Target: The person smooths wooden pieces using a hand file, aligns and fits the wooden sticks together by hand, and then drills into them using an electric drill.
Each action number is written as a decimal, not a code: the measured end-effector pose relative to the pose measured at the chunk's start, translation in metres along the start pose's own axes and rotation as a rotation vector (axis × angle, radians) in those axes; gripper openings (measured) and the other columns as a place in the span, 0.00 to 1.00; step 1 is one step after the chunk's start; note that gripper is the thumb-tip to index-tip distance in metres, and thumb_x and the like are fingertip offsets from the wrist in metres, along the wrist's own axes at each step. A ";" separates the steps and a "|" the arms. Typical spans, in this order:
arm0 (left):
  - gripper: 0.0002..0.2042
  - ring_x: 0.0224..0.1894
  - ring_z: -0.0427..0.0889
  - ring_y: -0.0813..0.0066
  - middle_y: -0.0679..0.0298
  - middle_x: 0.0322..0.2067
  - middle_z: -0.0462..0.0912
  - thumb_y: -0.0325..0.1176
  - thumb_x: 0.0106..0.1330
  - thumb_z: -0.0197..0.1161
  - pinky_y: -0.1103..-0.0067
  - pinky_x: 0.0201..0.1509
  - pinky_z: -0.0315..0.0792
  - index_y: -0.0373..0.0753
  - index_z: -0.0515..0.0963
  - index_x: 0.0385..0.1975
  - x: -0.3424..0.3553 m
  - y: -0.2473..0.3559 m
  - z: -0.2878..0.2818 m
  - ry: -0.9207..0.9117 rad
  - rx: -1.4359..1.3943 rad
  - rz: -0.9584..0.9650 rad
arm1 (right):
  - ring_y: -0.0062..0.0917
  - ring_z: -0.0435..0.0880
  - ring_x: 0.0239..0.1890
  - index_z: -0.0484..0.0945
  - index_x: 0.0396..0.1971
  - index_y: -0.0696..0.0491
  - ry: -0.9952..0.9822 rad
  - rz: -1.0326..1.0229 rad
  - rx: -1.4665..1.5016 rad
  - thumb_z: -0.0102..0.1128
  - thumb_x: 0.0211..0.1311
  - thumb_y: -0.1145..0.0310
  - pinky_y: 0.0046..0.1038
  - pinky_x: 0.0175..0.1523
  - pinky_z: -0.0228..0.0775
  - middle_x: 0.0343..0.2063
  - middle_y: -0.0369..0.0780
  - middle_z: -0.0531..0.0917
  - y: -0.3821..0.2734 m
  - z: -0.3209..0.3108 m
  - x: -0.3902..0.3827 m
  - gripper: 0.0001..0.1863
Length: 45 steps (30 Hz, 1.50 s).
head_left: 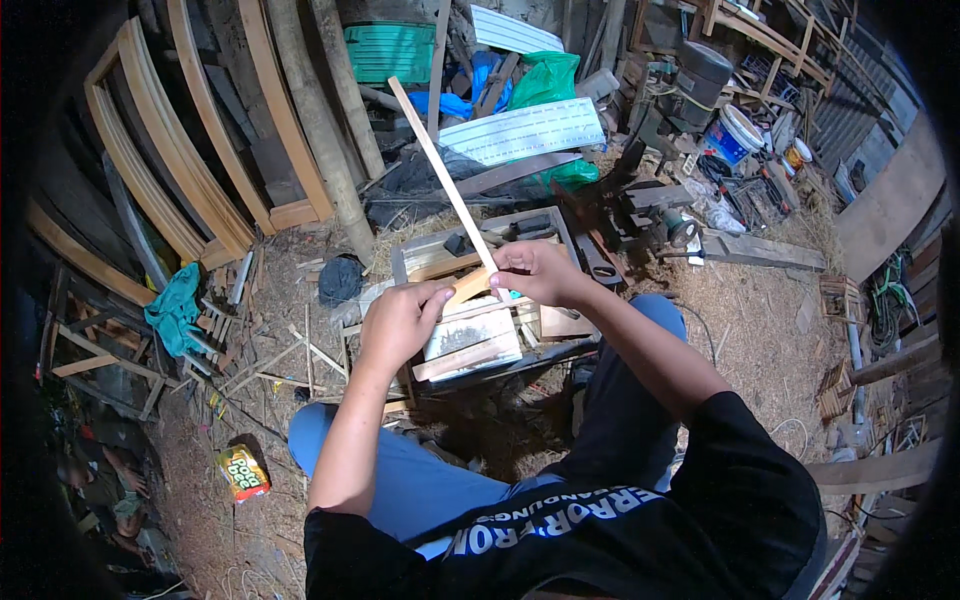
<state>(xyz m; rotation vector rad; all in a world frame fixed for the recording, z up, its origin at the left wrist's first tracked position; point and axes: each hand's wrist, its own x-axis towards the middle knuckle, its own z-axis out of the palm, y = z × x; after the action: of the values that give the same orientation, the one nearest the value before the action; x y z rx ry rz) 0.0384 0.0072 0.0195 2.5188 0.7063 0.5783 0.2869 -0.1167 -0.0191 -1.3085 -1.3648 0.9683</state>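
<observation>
A long, thin strip of pale wood [440, 165] slants up and away from my right hand [543, 275], whose fingers are closed around its near end. My left hand [402, 325] pinches a short yellowish wooden block [468, 288], which meets the strip's near end between my hands. Whether the two pieces are joined, I cannot tell. Beneath my hands is a low wooden work box [398, 265] with dark tools and wood pieces in it. A pale, worn board [480, 340] lies on its near side, with a wooden slat [465, 358] across it.
My knees flank the work box. Wooden frames [165, 130] lean at the far left, beside a teal cloth [175, 310]. A yellow snack packet [243, 472] lies on the sawdust-strewn floor. At the right are a handsaw [598, 262], a long plank [765, 250] and a blue-and-white bucket [735, 135].
</observation>
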 end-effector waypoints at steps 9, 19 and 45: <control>0.15 0.32 0.90 0.52 0.49 0.32 0.90 0.45 0.75 0.67 0.67 0.38 0.81 0.39 0.91 0.43 0.001 -0.004 0.003 -0.020 -0.072 0.007 | 0.17 0.86 0.40 0.83 0.44 0.60 0.022 -0.006 0.031 0.66 0.75 0.74 0.24 0.49 0.76 0.35 0.36 0.89 0.001 0.001 -0.002 0.05; 0.15 0.31 0.90 0.58 0.50 0.29 0.89 0.43 0.76 0.66 0.69 0.37 0.80 0.36 0.89 0.43 0.001 -0.002 0.004 -0.015 -0.102 0.009 | 0.16 0.85 0.41 0.84 0.51 0.61 0.009 0.062 0.061 0.63 0.77 0.69 0.24 0.50 0.76 0.37 0.35 0.89 -0.007 -0.009 -0.001 0.12; 0.12 0.27 0.87 0.60 0.50 0.29 0.88 0.39 0.74 0.69 0.70 0.34 0.77 0.35 0.89 0.41 0.001 0.001 0.009 0.053 -0.186 0.035 | 0.14 0.81 0.40 0.84 0.44 0.59 0.108 0.048 0.073 0.68 0.72 0.68 0.23 0.48 0.72 0.35 0.33 0.87 -0.019 -0.003 -0.002 0.10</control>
<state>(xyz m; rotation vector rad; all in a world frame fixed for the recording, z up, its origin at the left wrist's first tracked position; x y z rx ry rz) 0.0438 0.0036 0.0134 2.3556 0.5991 0.6920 0.2860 -0.1209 0.0002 -1.3248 -1.2101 0.9571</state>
